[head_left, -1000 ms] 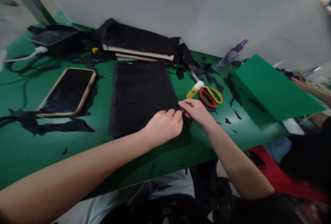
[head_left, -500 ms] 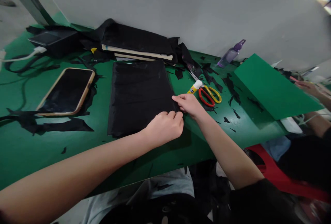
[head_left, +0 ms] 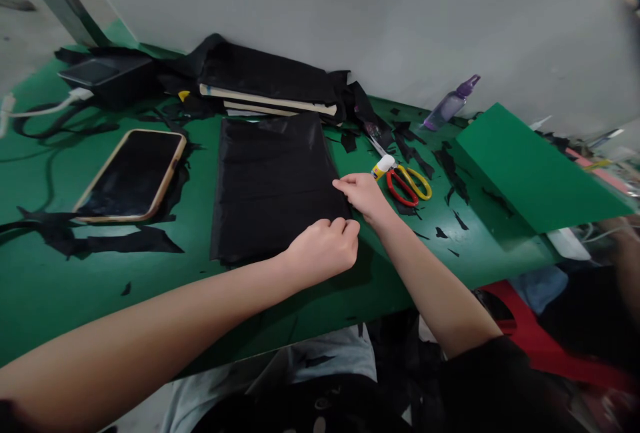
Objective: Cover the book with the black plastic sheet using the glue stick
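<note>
A flat rectangle covered in a wrinkled black sheet (head_left: 273,183) lies on the green table in front of me. At its near right corner my left hand (head_left: 325,246) is closed, fingers curled on the sheet's edge. Slightly farther up the right edge, my right hand (head_left: 365,194) pinches that edge between thumb and finger. The two hands are close together but apart. Just beyond the right hand lie a glue stick (head_left: 384,167) with a white cap and scissors (head_left: 403,186) with one red and one yellow handle.
A phone (head_left: 133,176) lies at left among black scraps (head_left: 130,243). Behind, black-covered books (head_left: 270,79) are stacked by the grey partition. A purple bottle (head_left: 451,105) stands at the back right. A green board (head_left: 540,169) slants at right, near another person's arm (head_left: 629,256).
My right hand has shifted slightly up along the black edge, away from the left hand. At far right, the other person's hand has left the spot behind the green board.
</note>
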`<state>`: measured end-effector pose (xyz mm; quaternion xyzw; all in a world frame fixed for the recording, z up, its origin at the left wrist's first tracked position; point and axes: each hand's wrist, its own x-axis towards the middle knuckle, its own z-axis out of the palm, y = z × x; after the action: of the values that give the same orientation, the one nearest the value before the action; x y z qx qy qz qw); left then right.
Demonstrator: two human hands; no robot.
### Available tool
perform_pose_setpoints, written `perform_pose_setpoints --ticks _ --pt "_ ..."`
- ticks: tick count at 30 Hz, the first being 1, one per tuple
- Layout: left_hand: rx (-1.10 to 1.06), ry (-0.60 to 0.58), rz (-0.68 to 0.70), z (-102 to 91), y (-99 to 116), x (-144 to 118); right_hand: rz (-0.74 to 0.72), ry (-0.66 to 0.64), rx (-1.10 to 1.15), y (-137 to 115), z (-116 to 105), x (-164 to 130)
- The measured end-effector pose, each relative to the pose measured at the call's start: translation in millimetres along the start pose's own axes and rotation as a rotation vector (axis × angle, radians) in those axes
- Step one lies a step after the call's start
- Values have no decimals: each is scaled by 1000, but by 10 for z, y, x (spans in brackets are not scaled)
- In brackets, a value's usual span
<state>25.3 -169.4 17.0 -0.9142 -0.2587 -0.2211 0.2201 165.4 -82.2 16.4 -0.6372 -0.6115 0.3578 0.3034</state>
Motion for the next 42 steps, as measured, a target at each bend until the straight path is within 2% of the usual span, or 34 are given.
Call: perform_pose_setpoints --ticks 9,28,34,42 --pt "-22 -15 9 12 19 3 16 9 43 22 3 99" --pt "-84 -65 -18 63 10 -21 -57 137 -181 -126 150 654" --pt "-114 -134 1 31 -6 -13 -77 134 -261 -236 191 903" --pt "-152 -136 -21 35 -11 -24 -85 163 -349 -355 268 1287"
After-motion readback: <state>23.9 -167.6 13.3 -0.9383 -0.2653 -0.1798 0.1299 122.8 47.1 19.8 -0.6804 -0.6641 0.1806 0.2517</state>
